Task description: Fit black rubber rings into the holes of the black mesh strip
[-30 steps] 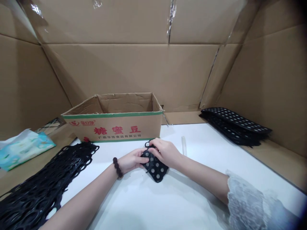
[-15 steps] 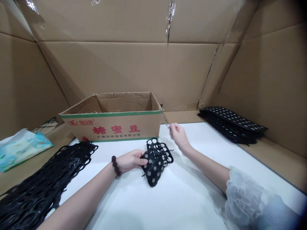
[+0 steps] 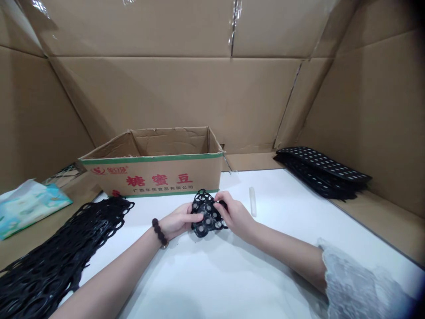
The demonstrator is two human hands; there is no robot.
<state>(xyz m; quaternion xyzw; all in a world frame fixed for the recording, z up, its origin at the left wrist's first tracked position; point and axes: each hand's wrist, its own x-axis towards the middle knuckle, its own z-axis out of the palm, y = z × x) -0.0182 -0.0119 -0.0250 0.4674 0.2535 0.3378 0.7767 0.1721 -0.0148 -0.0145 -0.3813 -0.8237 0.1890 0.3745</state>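
Over the middle of the white tabletop (image 3: 199, 270), my left hand (image 3: 178, 220) grips a small black perforated sheet (image 3: 206, 218) with its thumb on top. The sheet has round holes and looks folded or bunched. From the right, my right hand (image 3: 235, 213) pinches the sheet's right edge between thumb and fingers. What lies right under those fingertips is partly hidden. A whitish translucent strip (image 3: 253, 201) lies on the table just past my right hand.
A cardboard box (image 3: 172, 177) with red lettering stands behind my hands. Black netting with round holes (image 3: 63, 248) lies at left, beside a tissue pack (image 3: 36, 206). Stacked black perforated sheets (image 3: 318, 170) lie at back right. Cardboard walls (image 3: 159, 93) enclose the table.
My right hand has come down and left from near the box corner and now pinches the sheet. The sheet is more bunched. The translucent strip now shows plainly on the table.
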